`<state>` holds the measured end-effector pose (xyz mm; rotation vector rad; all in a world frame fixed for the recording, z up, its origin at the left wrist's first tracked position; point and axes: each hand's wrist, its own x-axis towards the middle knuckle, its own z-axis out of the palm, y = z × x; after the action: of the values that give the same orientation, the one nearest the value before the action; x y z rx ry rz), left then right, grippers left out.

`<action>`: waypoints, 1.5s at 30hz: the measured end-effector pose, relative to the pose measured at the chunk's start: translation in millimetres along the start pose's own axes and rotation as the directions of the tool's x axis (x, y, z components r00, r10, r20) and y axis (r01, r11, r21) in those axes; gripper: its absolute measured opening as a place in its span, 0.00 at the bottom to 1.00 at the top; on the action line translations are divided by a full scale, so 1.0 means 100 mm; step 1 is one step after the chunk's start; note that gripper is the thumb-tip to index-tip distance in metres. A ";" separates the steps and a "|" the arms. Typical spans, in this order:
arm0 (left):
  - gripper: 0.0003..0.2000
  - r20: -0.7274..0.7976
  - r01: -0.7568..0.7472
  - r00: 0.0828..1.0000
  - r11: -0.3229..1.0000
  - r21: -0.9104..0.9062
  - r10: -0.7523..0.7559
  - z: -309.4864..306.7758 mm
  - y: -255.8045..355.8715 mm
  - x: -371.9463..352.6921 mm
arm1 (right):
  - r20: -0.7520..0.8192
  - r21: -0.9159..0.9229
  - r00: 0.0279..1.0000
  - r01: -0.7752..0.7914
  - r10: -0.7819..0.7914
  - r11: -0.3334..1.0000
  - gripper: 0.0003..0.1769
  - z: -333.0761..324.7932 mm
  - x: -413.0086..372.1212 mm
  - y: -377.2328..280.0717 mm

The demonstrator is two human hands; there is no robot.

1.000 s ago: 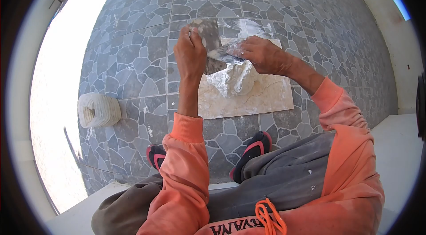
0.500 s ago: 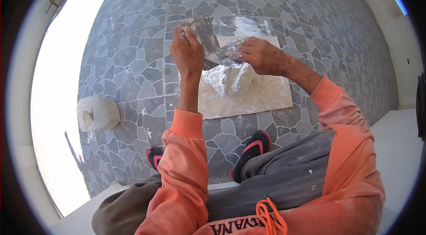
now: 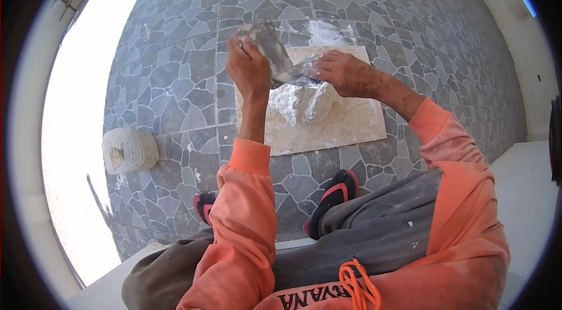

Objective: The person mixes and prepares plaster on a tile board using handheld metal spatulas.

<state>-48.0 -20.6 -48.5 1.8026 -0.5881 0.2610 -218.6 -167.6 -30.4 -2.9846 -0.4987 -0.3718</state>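
Note:
My left hand [image 3: 249, 67] is closed around a broad, stained putty knife [image 3: 268, 42], its blade tilted up and to the right. In my right hand [image 3: 348, 73] is a second scraper [image 3: 302, 71], gripped by the fingers, which partly hide it. The two blades meet or overlap between my hands. Just below them, a heap of white putty [image 3: 301, 105] sits on a beige tile [image 3: 351, 126] lying on the floor. Whether either blade carries fresh putty I cannot make out.
A ribbed, whitish roll or container [image 3: 130, 151] stands on the stone-patterned floor [image 3: 175, 76] at left. White residue [image 3: 328, 34] marks the floor beyond the tile. My feet in black and red sandals [image 3: 333, 202] are close to the tile's near edge.
Both hands stay almost in place, with the scrapers still touching or overlapping. The right scraper and fingers have shifted very slightly; the putty heap looks the same.

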 end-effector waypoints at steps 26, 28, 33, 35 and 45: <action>0.12 0.490 0.409 0.856 0.797 -0.444 -0.167 -0.39 -0.30 -0.31 | 0.325 0.455 0.670 -0.729 0.667 0.511 0.15 0.10 -0.12 0.29; 0.11 0.517 0.221 0.855 0.934 -0.282 -0.047 -0.45 -0.31 -0.26 | 0.325 0.442 0.660 -0.739 0.678 0.508 0.16 0.13 -0.10 0.29; 0.07 0.562 0.041 0.816 0.956 -0.292 0.137 -0.53 -0.26 -0.24 | 0.296 0.402 0.676 -0.729 0.674 0.555 0.17 -0.03 -0.01 0.24; 0.08 0.546 0.022 0.819 0.942 -0.335 0.175 -0.53 -0.28 -0.23 | 0.255 0.383 0.706 -0.701 0.661 0.601 0.19 -0.11 0.03 0.20; 0.09 0.548 0.055 0.813 0.912 -0.407 0.195 -0.51 -0.36 -0.28 | 0.303 0.289 0.727 -0.686 0.616 0.668 0.22 -0.31 0.11 0.16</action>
<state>-47.6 42.1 -75.6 1.4312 -1.0609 -0.3692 -209.8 -183.4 1.5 -2.5690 0.4707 0.0700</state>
